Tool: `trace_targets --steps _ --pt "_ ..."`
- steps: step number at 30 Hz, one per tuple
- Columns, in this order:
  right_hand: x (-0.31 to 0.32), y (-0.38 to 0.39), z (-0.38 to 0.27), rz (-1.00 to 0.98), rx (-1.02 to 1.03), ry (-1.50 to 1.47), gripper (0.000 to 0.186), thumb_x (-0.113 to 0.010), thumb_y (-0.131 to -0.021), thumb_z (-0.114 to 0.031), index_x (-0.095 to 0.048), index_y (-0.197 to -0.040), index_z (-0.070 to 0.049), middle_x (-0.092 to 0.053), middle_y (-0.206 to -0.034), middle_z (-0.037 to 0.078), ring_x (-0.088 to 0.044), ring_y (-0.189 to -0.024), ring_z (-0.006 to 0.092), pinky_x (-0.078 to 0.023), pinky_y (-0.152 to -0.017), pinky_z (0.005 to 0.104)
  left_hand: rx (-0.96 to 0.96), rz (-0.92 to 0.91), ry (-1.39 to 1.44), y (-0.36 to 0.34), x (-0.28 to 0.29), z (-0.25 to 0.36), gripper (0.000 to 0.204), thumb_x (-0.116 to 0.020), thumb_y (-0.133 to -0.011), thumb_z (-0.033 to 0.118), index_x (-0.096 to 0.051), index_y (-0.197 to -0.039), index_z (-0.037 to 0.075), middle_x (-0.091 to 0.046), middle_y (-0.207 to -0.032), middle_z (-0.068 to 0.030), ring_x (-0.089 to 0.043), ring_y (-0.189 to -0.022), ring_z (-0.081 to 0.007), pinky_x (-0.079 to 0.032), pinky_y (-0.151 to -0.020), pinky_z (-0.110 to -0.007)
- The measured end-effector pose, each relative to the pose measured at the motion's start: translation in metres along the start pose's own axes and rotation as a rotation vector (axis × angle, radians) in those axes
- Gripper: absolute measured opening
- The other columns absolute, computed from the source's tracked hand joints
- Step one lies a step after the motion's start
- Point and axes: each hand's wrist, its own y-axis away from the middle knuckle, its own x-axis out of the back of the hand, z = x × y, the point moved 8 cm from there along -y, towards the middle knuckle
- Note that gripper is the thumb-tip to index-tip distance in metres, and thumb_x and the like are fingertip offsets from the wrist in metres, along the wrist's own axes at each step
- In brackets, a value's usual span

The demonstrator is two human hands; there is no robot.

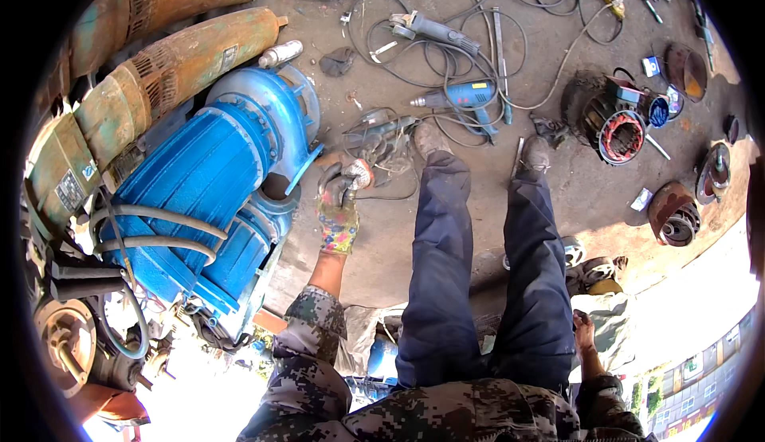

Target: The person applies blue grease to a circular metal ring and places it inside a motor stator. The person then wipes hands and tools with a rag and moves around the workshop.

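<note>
My left hand (338, 217), in a colourful patterned glove with dark grey fingers, is closed around a small round piece (361, 174) with a whitish and rust-red face; its exact kind is unclear. The hand is just right of a large blue motor pump (199, 171) lying on its side, near its round opening. A tangle of dark tools and cord (385, 141) lies beyond the hand. My bare right hand (585, 330) hangs low beside my right leg, apart from the tools. Its fingers are small and partly hidden, so their state does not show.
Rusty cylindrical pump bodies (191, 52) lie at the left. Ahead on the floor are an angle grinder (437, 31), a blue heat gun (460, 96) and looping cords. An opened motor housing (617, 127) with red windings and a rusty casing (674, 213) stand at the right.
</note>
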Motion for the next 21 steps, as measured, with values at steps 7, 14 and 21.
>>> trace_targets --steps 7,14,21 --pt "0.079 0.090 0.021 0.145 0.056 -0.412 0.035 -0.058 -0.108 -0.026 -0.060 -0.140 -0.012 -0.072 -0.109 0.007 -0.067 -0.092 0.0179 -0.052 -0.079 0.0352 0.304 -0.315 -0.165 0.167 -0.001 -0.040 0.025 -0.070 -0.096 0.021 -0.069 -0.110 0.001 -0.072 -0.112 -0.0263 -0.068 -0.106 -0.0456 -0.053 -0.093 -0.052" --pt "0.004 0.205 0.191 0.292 -0.010 -0.844 0.040 -0.063 -0.105 -0.023 -0.055 -0.143 -0.012 -0.071 -0.107 0.009 -0.068 -0.089 0.0208 -0.053 -0.078 0.0386 0.325 -0.883 -0.405 0.229 -0.048 -0.087 0.062 -0.066 -0.092 0.057 -0.073 -0.106 -0.003 -0.073 -0.104 -0.0329 -0.071 -0.104 -0.0481 -0.056 -0.088 -0.054" --pt "-0.096 0.229 0.306 0.446 -0.086 -1.185 0.051 -0.064 -0.102 -0.010 -0.045 -0.150 -0.010 -0.072 -0.108 0.013 -0.069 -0.081 0.0216 -0.053 -0.065 0.0355 -0.069 -0.772 -0.492 0.141 -0.030 0.037 0.066 -0.070 -0.091 0.057 -0.071 -0.120 -0.002 -0.073 -0.115 -0.0304 -0.069 -0.114 -0.0473 -0.055 -0.094 -0.053"
